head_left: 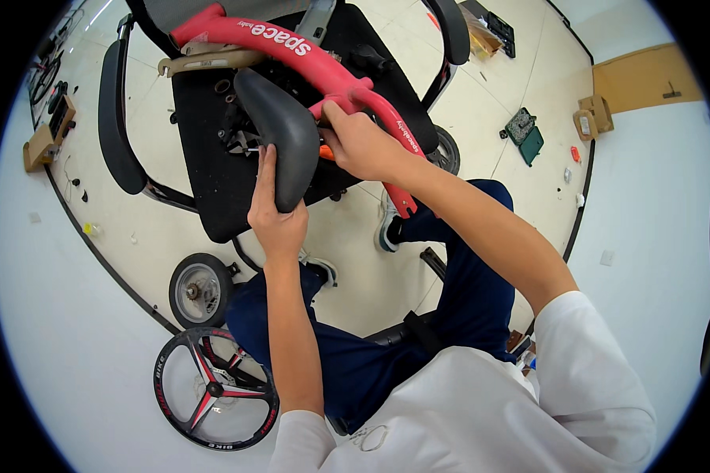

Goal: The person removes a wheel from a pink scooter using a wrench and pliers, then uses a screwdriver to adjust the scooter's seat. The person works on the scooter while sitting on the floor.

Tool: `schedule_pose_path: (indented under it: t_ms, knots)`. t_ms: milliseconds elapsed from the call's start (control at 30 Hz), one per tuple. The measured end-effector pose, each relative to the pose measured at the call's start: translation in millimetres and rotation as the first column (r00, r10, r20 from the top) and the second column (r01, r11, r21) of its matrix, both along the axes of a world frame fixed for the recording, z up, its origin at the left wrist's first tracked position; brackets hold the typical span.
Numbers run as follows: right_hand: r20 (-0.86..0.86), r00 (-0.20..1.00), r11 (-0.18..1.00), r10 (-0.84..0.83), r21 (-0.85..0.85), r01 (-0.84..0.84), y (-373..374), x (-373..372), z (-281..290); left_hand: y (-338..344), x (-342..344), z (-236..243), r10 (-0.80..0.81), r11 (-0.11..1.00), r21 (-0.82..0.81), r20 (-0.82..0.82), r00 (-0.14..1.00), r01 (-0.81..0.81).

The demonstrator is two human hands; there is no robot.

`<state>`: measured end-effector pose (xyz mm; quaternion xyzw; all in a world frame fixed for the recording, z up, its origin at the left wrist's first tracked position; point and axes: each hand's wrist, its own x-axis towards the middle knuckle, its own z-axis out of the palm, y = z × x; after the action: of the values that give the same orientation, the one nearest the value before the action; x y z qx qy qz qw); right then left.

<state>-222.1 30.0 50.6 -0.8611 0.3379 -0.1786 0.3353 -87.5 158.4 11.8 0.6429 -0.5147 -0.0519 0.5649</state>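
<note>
A black bike saddle rests tilted over a black office chair seat. My left hand holds its lower left edge, fingers along the side. My right hand is closed at the saddle's right side, against the red bike frame; exactly what its fingertips grip is hidden. An orange piece shows just below that hand. Small dark metal parts and a ring lie left of the saddle. A tan metal tube lies behind it.
A small wheel and a red-and-black spoked wheel are at lower left. An open green case, small items and cardboard boxes sit right; more boxes and bike parts line the left wall. The chair's armrests flank the parts.
</note>
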Motion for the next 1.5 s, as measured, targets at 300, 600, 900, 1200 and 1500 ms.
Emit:
schedule_pose_path:
  t_ms: [300,600,900,1200,1500]
  knots:
    - [-0.023,0.994,0.995,-0.102,0.008,0.102,13.7,11.9,2.0,3.1,5.9,-6.6,-0.014,0.999,0.044,-0.054,0.998,0.016]
    - [-0.309,0.951,0.966,0.009,-0.245,-0.089,3.1,6.5,-0.8,2.4,7.7,-6.1,-0.035,0.997,0.073,-0.035,0.999,0.037]
    - [-0.351,0.936,1.0,0.01,0.026,-0.001,-9.5,23.1,19.1,4.4,14.3,1.9,-0.083,0.986,0.138,-0.093,0.992,0.095]
    - [-0.507,0.854,0.992,0.119,0.019,-0.127,-21.0,27.9,24.5,0.8,17.6,4.7,-0.074,0.991,0.1,-0.098,0.992,0.084]
    - [-0.436,0.88,0.976,0.186,-0.024,-0.218,-29.0,25.6,17.9,-0.3,17.8,11.0,-0.074,0.989,0.115,-0.137,0.988,0.09]
